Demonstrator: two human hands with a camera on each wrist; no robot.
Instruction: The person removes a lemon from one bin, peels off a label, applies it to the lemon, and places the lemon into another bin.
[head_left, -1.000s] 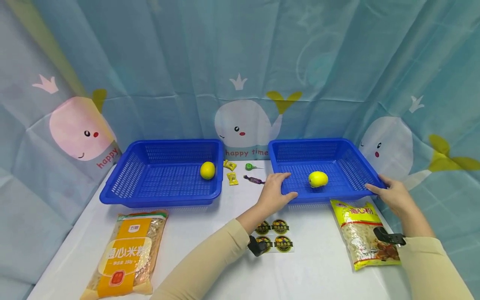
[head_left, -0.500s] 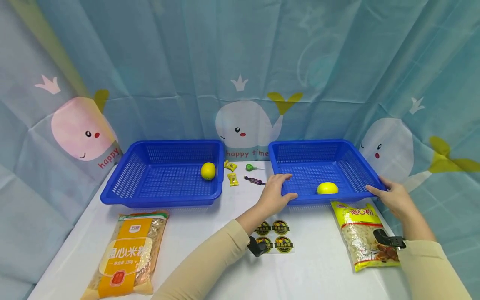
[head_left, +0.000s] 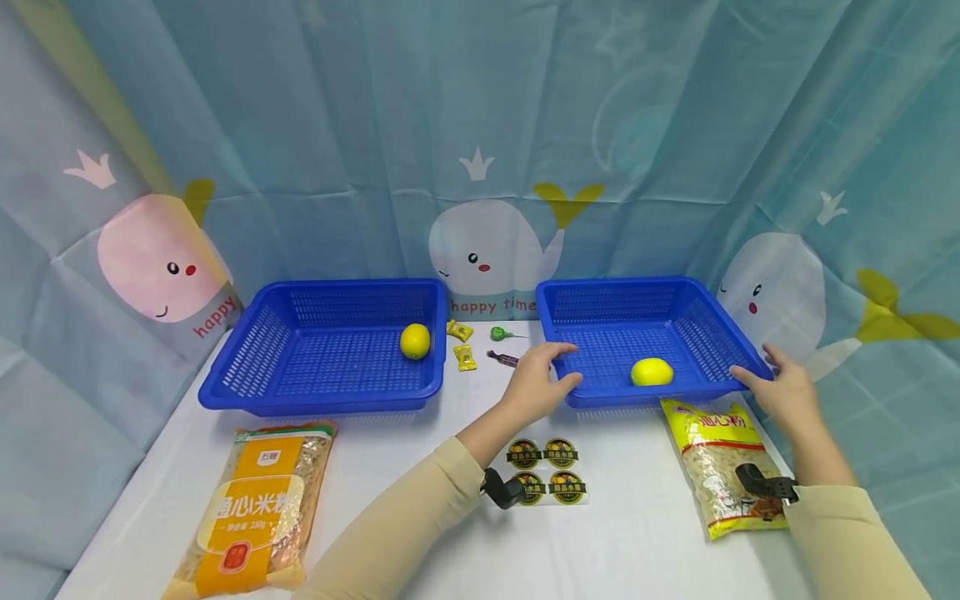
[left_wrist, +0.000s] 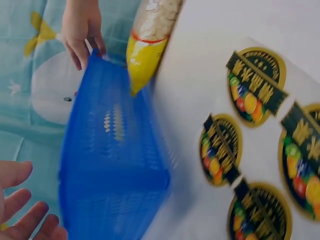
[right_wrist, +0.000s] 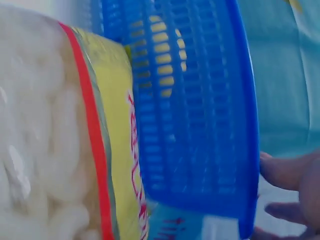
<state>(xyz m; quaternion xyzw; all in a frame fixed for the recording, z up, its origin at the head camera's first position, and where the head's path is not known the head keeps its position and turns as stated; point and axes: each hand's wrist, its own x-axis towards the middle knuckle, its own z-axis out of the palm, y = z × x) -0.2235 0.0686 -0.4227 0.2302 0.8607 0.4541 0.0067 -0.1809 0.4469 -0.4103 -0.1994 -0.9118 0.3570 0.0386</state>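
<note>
The right blue basket (head_left: 622,285) sits on the white table with a yellow lemon (head_left: 651,372) near its front wall. My left hand (head_left: 536,379) hovers at its front left corner, fingers spread and holding nothing; in the left wrist view the fingertips (left_wrist: 25,210) stay clear of the basket (left_wrist: 115,165). My right hand (head_left: 780,387) is at the front right corner with relaxed fingers beside the rim. The right wrist view shows those fingers (right_wrist: 292,175) just off the basket's edge (right_wrist: 200,125).
A second blue basket (head_left: 337,287) on the left holds another lemon (head_left: 415,341). Small candies (head_left: 465,357) and a green lollipop (head_left: 498,334) lie between the baskets. Noodle bags (head_left: 258,508) (head_left: 720,462) and fruit stickers (head_left: 545,471) lie in front.
The lemon rolled to the front of the right basket. My left hand slid left off the rim and both hands loosened their grip.
</note>
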